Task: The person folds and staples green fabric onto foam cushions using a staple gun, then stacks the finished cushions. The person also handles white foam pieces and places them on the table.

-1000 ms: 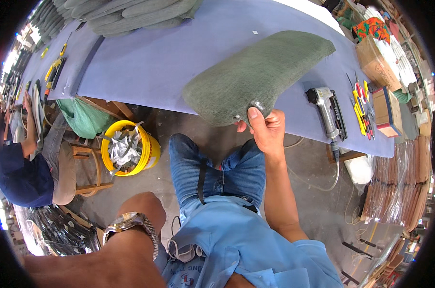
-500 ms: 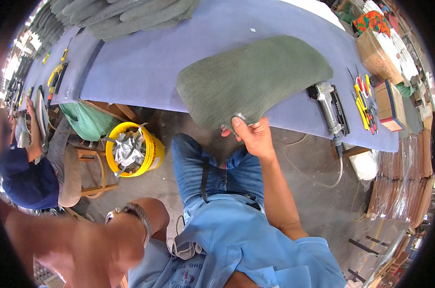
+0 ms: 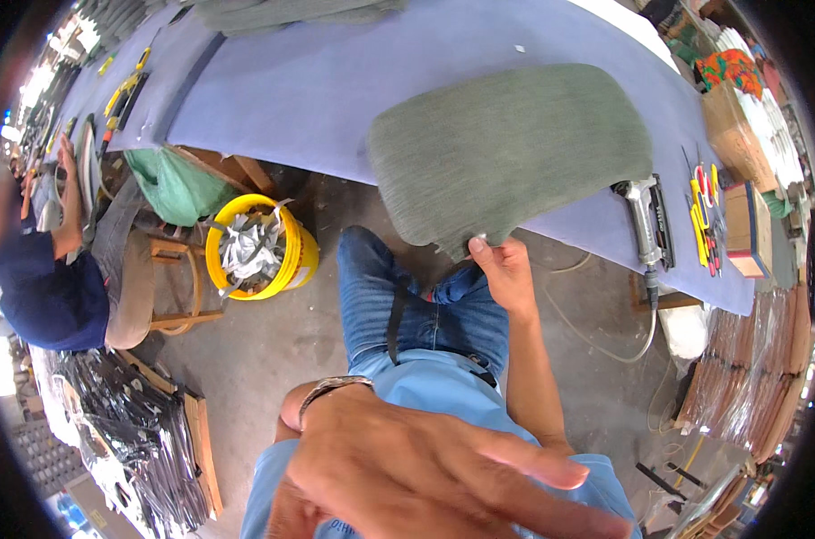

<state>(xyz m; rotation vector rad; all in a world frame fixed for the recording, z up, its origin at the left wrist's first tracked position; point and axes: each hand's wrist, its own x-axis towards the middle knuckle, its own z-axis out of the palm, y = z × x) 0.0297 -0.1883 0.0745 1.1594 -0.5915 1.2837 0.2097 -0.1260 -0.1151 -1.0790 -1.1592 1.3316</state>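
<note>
The right hand (image 3: 504, 266) pinches a grey-green fabric piece (image 3: 513, 148) by its near edge; the piece juts past the blue table (image 3: 282, 103), perhaps partly resting on it; the left hand (image 3: 416, 463), near the viewer, spreads its fingers loosely.

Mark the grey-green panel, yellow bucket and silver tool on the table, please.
Grey-green panel (image 3: 511, 148): head view, middle of its broad upper face.
Yellow bucket (image 3: 303, 251): head view, outer wall, right side.
Silver tool (image 3: 642, 220): head view, middle of its body.
</note>
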